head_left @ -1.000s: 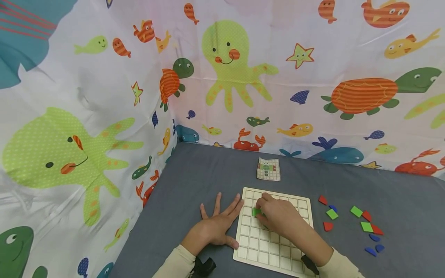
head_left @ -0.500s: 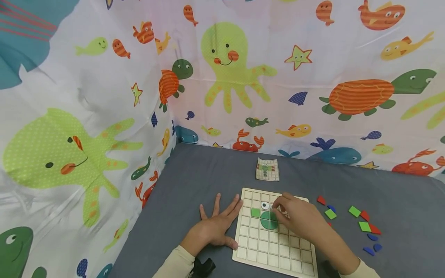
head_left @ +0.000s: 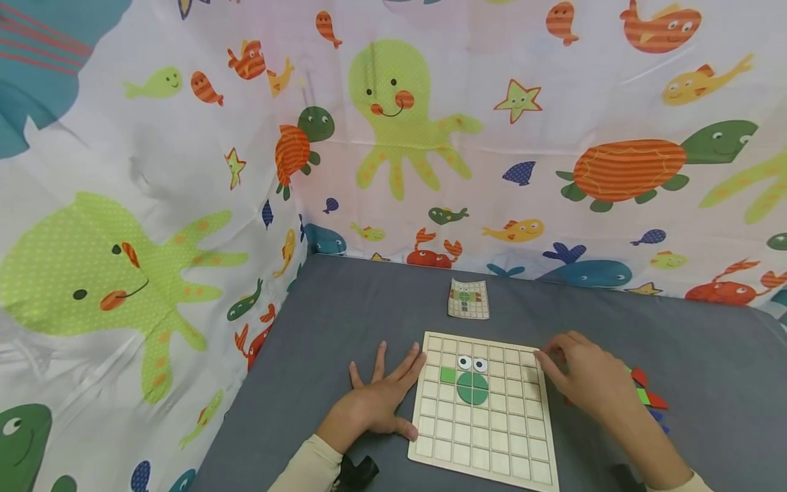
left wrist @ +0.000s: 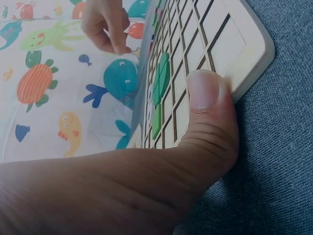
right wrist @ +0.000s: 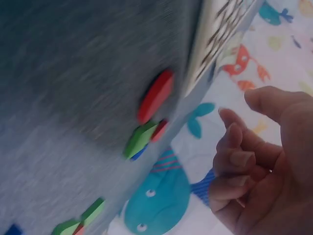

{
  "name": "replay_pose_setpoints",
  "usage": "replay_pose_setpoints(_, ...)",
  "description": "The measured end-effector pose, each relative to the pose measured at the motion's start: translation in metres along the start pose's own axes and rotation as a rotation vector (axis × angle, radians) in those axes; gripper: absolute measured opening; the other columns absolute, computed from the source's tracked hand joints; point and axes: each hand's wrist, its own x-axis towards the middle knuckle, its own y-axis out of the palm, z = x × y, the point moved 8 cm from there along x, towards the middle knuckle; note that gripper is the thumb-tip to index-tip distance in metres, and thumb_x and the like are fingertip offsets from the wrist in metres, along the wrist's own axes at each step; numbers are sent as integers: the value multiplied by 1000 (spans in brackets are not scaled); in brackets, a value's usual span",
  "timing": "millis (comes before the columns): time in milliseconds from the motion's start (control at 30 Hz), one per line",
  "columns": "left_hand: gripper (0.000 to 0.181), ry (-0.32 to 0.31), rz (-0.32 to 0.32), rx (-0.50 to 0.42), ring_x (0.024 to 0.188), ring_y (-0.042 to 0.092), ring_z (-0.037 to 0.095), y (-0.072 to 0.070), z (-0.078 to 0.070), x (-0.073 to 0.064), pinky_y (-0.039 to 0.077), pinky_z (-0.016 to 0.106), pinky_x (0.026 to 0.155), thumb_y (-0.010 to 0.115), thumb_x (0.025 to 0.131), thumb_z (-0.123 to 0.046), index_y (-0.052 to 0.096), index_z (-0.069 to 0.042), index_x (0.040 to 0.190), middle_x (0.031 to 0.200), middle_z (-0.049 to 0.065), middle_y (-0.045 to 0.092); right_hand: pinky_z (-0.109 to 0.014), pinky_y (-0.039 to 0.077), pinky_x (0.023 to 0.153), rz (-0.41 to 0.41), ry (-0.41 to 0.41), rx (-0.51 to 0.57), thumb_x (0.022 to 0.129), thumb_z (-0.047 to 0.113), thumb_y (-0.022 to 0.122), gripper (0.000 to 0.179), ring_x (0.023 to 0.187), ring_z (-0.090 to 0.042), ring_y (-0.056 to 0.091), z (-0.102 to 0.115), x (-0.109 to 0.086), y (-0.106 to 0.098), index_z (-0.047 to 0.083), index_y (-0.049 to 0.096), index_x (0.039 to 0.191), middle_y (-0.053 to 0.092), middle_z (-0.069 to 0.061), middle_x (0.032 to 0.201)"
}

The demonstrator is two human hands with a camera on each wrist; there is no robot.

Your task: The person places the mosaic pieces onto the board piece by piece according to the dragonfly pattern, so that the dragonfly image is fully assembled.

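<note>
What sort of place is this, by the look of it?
Probably an indoor play or activity corner: sea-animal print fabric hangs behind a grey surface, where a gridded board bears green pieces.

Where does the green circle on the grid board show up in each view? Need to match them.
Head: green circle on the board's upper middle, right below the eye pieces.
Left wrist: green circle near centre, upper half, at a steep slant.
Right wrist: not in it.
Shared landmark: the grid board, only a strip at top in right wrist.
</note>
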Motion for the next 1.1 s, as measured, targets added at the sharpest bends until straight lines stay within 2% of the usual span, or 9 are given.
replay_pose_setpoints(200, 128, 5, -12, -6, 159, -20, 46, 0, 0, 0, -4, 93, 106, 87, 78, -55, 1, -40, 171, 178, -14, -10, -36, 43, 43, -18, 74, -42, 97, 38, 76, 33, 59, -16, 57, -30, -3, 1, 6, 74, 102, 66, -11, 98)
replay_pose_setpoints(333, 129, -17, -15, 6, 160, -18, 44, -1, 1, -1, -2, 92, 107, 87, 76, -57, 2, -39, 172, 178, -14, -8, -38, 43, 42, -30, 83, -54, 97, 40, 77, 38, 56, -19, 56, -39, -3, 4, 2, 74, 105, 66, -15, 100)
replay_pose_setpoints(500, 130, -22, -13, 16, 160, -18, 44, 1, 1, -2, -2, 92, 107, 87, 75, -59, 2, -39, 172, 178, -14, -8, -42, 43, 42, -17, 108, -68, 97, 42, 76, 42, 54, -23, 53, -46, -1, 7, 1, 75, 105, 66, -18, 100)
replay_pose_setpoints(733, 130, -10, -25, 16, 160, -18, 45, -2, 2, -1, -2, 92, 107, 87, 75, -57, 3, -39, 172, 178, -13, -7, -47, 44, 44, 15, 129, -86, 96, 44, 77, 44, 56, -27, 54, -48, 7, 13, 0, 78, 101, 60, -14, 87)
replay_pose_setpoints(933, 130, -13, -15, 9, 160, -19, 44, -3, 1, -2, -4, 92, 107, 87, 75, -58, 2, -39, 172, 178, -14, -8, -43, 39, 43, 18, 121, -81, 95, 36, 80, 36, 54, -26, 49, -46, 13, 17, 4, 69, 84, 55, -11, 80)
replay_pose_setpoints(1100, 129, -1, -17, 10, 159, -20, 45, -3, -1, -2, -4, 93, 105, 86, 76, -59, 1, -39, 172, 178, -13, -9, -41, 40, 44, 32, 110, -64, 92, 28, 82, 29, 56, -25, 50, -46, 18, 18, 4, 68, 85, 57, -12, 82)
